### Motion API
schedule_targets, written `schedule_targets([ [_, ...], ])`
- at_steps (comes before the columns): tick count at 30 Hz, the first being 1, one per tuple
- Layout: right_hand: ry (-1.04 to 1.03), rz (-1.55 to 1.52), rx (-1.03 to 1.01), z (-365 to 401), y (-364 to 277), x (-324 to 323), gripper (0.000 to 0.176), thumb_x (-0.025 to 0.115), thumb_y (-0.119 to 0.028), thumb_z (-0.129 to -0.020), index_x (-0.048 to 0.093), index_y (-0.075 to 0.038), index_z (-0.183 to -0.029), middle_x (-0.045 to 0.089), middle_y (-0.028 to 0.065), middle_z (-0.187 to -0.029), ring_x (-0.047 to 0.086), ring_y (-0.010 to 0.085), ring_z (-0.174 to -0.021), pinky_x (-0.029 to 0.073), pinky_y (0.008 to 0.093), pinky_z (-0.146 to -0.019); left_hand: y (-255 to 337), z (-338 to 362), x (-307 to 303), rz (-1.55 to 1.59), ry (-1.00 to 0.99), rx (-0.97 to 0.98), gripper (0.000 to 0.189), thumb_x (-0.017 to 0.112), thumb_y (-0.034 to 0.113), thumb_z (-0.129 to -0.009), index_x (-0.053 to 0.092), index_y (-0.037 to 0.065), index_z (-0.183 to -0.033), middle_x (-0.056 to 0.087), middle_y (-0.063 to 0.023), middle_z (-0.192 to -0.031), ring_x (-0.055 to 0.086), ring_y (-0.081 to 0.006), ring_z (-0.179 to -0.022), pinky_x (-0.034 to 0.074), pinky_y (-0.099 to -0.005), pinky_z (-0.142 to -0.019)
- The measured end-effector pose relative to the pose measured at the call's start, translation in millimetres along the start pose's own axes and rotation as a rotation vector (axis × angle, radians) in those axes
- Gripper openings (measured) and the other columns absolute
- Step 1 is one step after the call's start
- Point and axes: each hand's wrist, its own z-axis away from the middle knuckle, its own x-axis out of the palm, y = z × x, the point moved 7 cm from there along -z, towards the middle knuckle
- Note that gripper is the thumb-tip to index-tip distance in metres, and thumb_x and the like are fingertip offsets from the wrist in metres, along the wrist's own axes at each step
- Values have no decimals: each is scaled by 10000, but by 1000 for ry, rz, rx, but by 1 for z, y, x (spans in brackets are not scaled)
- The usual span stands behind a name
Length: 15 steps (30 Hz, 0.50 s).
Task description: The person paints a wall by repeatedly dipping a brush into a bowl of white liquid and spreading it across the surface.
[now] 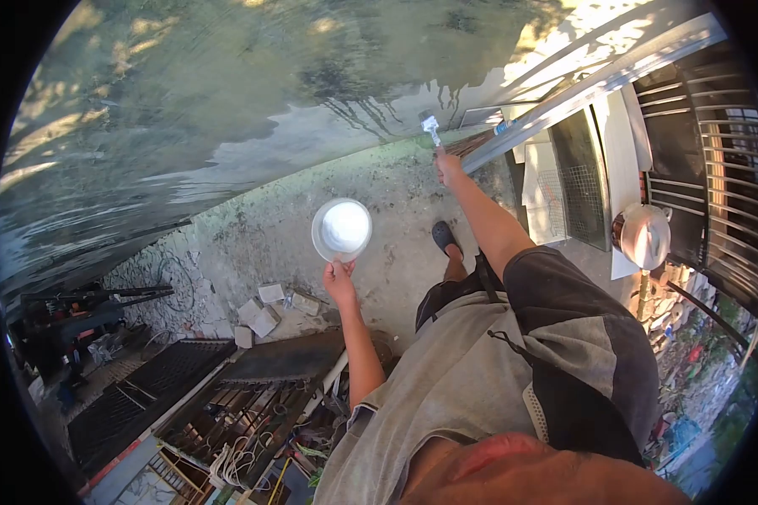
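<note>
Paintbrush (431, 130): gripped in the right hand (446, 165), bristles laid against the wall (227, 101). White bowl (342, 229): grasped at the rim by the left hand (339, 282).

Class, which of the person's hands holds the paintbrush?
The right hand, raised toward the wall gripping the paintbrush; the left hand instead holds a white bowl lower down.
</note>
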Motion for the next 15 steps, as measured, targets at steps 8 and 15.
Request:
schedule_targets([
  [8, -63, -234, -564, 121, -47, 14, 512, 457, -559, -940, 419, -123, -674, 299, -53, -496, 294, 72, -377, 224, 254, -350, -23, -5, -27, 34, 9, -11, 216, 461, 88, -947, 548, 7, -766, 566, -33, -730, 595, -123, -722, 546, -285, -740],
  [15, -75, -125, -849, 110, -79, -5, 518, 416, -518, -973, 451, -106, -660, 369, -38, -504, 349, 80, -396, 256, 263, -367, -13, -4, -5, 16, -15, -47, 234, 465, 95, -953, 526, 27, -738, 570, -28, -729, 629, -139, -741, 545, -280, -726],
])
